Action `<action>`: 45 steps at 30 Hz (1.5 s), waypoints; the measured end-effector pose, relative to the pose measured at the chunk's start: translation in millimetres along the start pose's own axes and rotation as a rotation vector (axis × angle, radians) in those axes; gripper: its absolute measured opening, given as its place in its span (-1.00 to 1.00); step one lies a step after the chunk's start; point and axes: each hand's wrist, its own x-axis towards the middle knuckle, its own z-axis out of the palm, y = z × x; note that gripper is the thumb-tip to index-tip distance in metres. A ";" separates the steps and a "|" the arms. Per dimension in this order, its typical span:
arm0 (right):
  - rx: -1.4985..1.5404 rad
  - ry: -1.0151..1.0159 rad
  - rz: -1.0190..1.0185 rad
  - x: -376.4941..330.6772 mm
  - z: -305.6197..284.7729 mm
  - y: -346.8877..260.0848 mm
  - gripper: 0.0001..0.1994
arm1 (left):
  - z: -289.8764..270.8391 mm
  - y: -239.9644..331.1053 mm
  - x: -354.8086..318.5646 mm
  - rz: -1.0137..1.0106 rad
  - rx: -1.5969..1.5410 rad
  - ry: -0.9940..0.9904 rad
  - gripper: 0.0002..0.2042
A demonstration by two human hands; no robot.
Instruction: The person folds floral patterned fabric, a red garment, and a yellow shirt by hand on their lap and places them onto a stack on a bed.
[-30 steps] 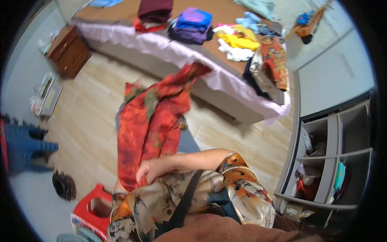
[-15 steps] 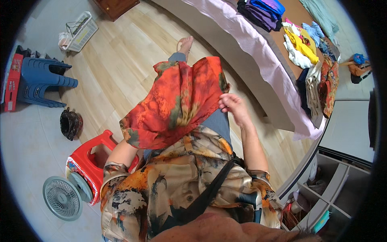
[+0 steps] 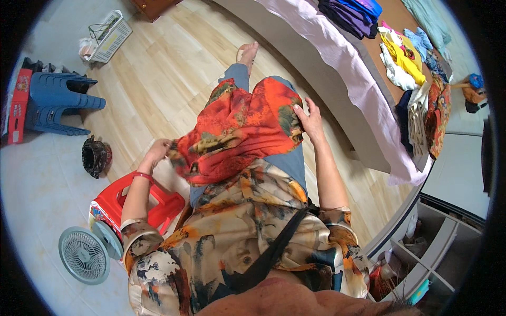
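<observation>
A red garment [image 3: 243,124] with green and tan patches lies rumpled across my lap, over the blue-grey trousers [image 3: 287,163]. At its left edge my left hand [image 3: 157,151] is closed, with the cloth between its fingers and a red band on the wrist. My right hand [image 3: 312,124] rests against the garment's right edge. Its thumb and fingers are stretched apart there. The garment's exact kind cannot be made out, as it is bunched in folds.
To the right is a bed [image 3: 363,113] with folded dark clothes [image 3: 348,18] and a yellow garment [image 3: 406,63]. At the left are a red stool [image 3: 163,205], a fan [image 3: 84,255], stacked blue stools [image 3: 58,102], a black-bagged bin [image 3: 95,157] and a white basket [image 3: 113,42].
My left hand has come out from under the cloth to its left edge. The garment has settled lower and more bunched on my lap. My right hand has opened and moved slightly forward.
</observation>
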 end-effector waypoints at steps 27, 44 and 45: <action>-0.306 -0.677 0.328 -80.5 -111.7 76.4 -0.88 | -2.6 51.0 -54.9 0.094 0.162 -0.274 -0.78; 0.160 -0.302 0.095 -8.3 -16.7 -45.7 -0.85 | 46.7 156.3 36.3 0.425 -0.207 -0.097 -0.74; 0.183 -0.308 0.081 -7.3 -19.3 -47.2 -0.86 | 41.8 161.4 29.6 0.377 -0.227 -0.131 -0.77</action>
